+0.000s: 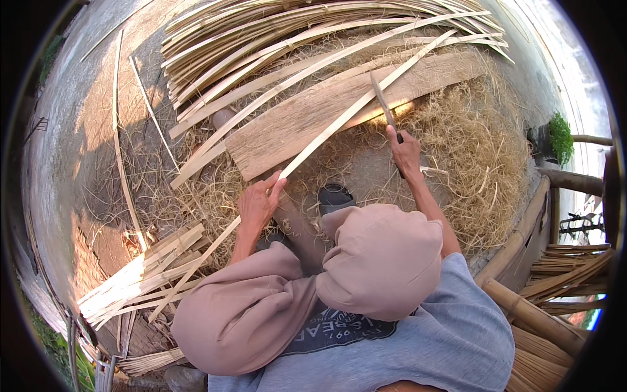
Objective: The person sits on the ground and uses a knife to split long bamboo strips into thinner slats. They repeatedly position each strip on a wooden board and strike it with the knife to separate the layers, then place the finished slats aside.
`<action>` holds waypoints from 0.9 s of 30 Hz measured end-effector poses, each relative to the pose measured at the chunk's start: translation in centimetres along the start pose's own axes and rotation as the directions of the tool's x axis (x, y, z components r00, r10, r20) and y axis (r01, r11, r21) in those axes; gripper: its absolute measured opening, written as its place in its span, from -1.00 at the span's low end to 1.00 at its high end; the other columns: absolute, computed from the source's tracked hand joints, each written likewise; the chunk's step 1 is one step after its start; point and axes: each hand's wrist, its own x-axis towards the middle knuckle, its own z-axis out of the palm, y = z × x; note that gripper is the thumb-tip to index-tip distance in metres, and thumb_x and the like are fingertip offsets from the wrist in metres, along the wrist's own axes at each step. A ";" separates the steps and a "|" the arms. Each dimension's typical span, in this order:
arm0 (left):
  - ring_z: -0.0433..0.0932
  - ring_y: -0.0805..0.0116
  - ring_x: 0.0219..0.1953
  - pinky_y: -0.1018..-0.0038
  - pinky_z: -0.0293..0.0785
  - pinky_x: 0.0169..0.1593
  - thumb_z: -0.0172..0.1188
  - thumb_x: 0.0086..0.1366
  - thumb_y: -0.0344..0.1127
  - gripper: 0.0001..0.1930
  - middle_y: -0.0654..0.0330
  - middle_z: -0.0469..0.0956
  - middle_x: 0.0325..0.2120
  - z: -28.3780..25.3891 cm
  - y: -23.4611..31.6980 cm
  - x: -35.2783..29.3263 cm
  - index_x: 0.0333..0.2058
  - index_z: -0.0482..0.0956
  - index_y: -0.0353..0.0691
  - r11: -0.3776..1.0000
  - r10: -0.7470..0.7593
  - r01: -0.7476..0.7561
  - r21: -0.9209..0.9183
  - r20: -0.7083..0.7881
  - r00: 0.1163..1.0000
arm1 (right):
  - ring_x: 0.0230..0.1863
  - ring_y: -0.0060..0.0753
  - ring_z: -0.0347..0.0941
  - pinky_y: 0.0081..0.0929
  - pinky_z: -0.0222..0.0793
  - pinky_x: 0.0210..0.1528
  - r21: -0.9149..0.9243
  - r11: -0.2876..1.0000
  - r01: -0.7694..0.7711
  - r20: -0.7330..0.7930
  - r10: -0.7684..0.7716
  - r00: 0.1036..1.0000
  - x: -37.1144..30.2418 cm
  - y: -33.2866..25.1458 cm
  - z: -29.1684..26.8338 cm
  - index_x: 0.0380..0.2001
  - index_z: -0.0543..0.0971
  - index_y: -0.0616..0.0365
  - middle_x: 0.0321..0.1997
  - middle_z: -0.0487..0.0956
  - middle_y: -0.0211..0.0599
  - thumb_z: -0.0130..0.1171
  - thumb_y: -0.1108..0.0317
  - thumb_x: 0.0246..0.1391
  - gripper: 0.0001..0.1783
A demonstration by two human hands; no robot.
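My left hand (259,204) is closed around a long pale bamboo strip (330,129), which runs from beside my left knee up to the far right, passing over a wide wooden board (271,138). In my right hand (406,154) is the dark handle of a knife (381,98), its narrow blade pointing away from me. The blade lies along the strip's right edge above the board; whether it presses on the strip I cannot tell. Part of the handle is hidden by my fingers.
Beyond the board lies a big bundle of bamboo strips (215,55). Curly shavings (480,163) cover the ground at right. More strips (140,277) are heaped at lower left. Bamboo poles (532,313) border the right side, near a green plant (560,139).
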 end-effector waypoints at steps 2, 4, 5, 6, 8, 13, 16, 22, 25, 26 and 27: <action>0.68 -0.05 -0.31 0.15 0.52 -0.21 0.19 0.39 0.19 -0.56 0.02 0.71 -0.40 0.5 0.2 0.5 0.07 0.73 0.13 1.000 0.027 -0.026 -0.016 0.021 0.999 | -0.63 -0.25 0.39 -0.12 0.30 -0.46 -0.008 0.997 -0.075 -0.077 0.074 0.994 2.3 1.4 -2.2 -0.58 0.51 0.26 -0.71 0.43 -0.20 0.08 -0.30 0.33 -0.24; 0.64 0.01 -0.38 0.18 0.49 -0.27 0.21 0.40 0.14 -0.58 0.07 0.65 -0.46 0.1 0.3 0.3 0.09 0.72 0.12 0.997 0.078 -0.077 0.016 -0.047 0.996 | -0.63 -0.25 0.39 -0.12 0.28 -0.47 -0.032 0.999 -0.039 -0.003 0.039 0.999 1.4 -0.7 -1.6 -0.60 0.50 0.26 -0.72 0.43 -0.20 0.07 -0.30 0.33 -0.23; 0.62 0.04 -0.42 0.19 0.47 -0.30 0.22 0.40 0.11 -0.59 0.09 0.63 -0.49 -0.1 -0.2 -0.4 0.10 0.72 0.12 0.995 0.093 -0.090 0.039 -0.071 0.993 | -0.61 -0.22 0.39 -0.11 0.29 -0.46 -0.066 0.996 0.057 0.159 -0.046 0.986 -1.0 -3.1 -0.6 -0.59 0.50 0.27 -0.71 0.44 -0.14 0.09 -0.30 0.32 -0.24; 0.59 0.08 -0.45 0.21 0.45 -0.33 0.24 0.40 0.08 -0.60 0.11 0.58 -0.50 -0.5 -1.2 -1.5 0.11 0.71 0.12 0.991 0.107 -0.098 0.087 -0.103 0.989 | -0.61 -0.22 0.39 -0.11 0.29 -0.46 -0.057 0.982 0.178 0.180 -0.166 0.970 -3.1 -3.6 0.6 -0.59 0.50 0.27 -0.70 0.44 -0.13 0.10 -0.30 0.32 -0.24; 0.52 0.16 -0.52 0.25 0.40 -0.39 0.27 0.40 0.03 -0.62 0.14 0.50 -0.54 -2.4 -4.1 -3.6 0.12 0.69 0.12 0.972 0.158 -0.126 0.199 -0.153 0.975 | -0.60 -0.21 0.39 -0.11 0.29 -0.47 -0.023 0.918 0.395 0.198 -0.384 0.902 -5.6 -3.5 2.5 -0.59 0.49 0.27 -0.70 0.44 -0.10 0.11 -0.29 0.31 -0.24; 0.45 0.21 -0.55 0.27 0.34 -0.42 0.33 0.37 -0.05 -0.61 0.15 0.43 -0.53 -5.4 -8.8 -8.8 0.14 0.68 0.11 0.958 0.243 -0.196 0.211 -0.224 0.944 | -0.61 -0.22 0.37 -0.09 0.27 -0.48 -0.021 0.998 -0.064 0.021 0.065 0.998 5.9 2.7 -2.6 -0.64 0.47 0.27 -0.68 0.46 -0.10 0.11 -0.22 0.31 -0.27; 0.43 0.20 -0.55 0.25 0.33 -0.43 0.35 0.36 -0.06 -0.60 0.14 0.41 -0.53 -4.7 -9.9 -9.2 0.15 0.67 0.11 0.951 0.186 -0.124 0.282 -0.205 0.961 | -0.58 -0.21 0.39 -0.07 0.29 -0.45 -0.056 0.998 0.030 0.120 -0.023 0.993 4.8 -0.2 -1.7 -0.60 0.47 0.26 -0.67 0.45 -0.11 0.11 -0.21 0.31 -0.30; 0.44 0.18 -0.50 0.25 0.36 -0.38 0.41 0.27 -0.09 -0.50 0.14 0.41 -0.51 -9.4 -16.6 -17.1 0.19 0.64 0.05 0.939 0.102 -0.042 0.342 -0.157 0.982 | -0.51 0.07 0.52 -0.01 0.36 -0.37 -0.085 0.993 0.076 0.144 -0.063 0.988 1.6 0.9 -0.2 -0.56 0.50 0.27 -0.61 0.52 0.05 0.05 -0.32 0.31 -0.24; 0.47 0.16 -0.42 0.26 0.41 -0.30 0.45 0.23 -0.10 -0.41 0.12 0.47 -0.43 -10.5 -18.1 -15.5 0.25 0.58 0.02 0.929 0.145 -0.093 0.358 -0.121 0.982 | -0.50 -0.01 0.46 -0.05 0.33 -0.34 -0.002 0.980 -0.198 -0.073 0.198 0.978 8.6 4.1 -4.2 -0.56 0.52 0.32 -0.61 0.49 0.03 0.01 -0.37 0.31 -0.17; 0.48 0.16 -0.39 0.26 0.42 -0.28 0.46 0.22 -0.11 -0.37 0.11 0.50 -0.39 -10.2 -18.6 -14.1 0.27 0.56 0.01 0.923 0.180 -0.135 0.359 -0.096 0.979 | -0.52 -0.03 0.47 -0.07 0.34 -0.36 -0.057 0.991 -0.123 -0.094 0.118 0.989 8.4 5.0 -5.0 -0.56 0.52 0.32 -0.62 0.49 0.02 0.00 -0.35 0.32 -0.18; 0.49 0.15 -0.34 0.26 0.44 -0.24 0.47 0.21 -0.12 -0.32 0.09 0.52 -0.31 -9.8 -16.2 -12.8 0.30 0.52 0.00 0.885 0.298 -0.201 0.420 -0.178 0.938 | -0.54 -0.06 0.48 -0.08 0.36 -0.38 -0.102 0.994 -0.025 -0.079 0.017 0.997 7.9 4.1 -4.1 -0.56 0.52 0.32 -0.63 0.50 0.00 0.00 -0.34 0.33 -0.19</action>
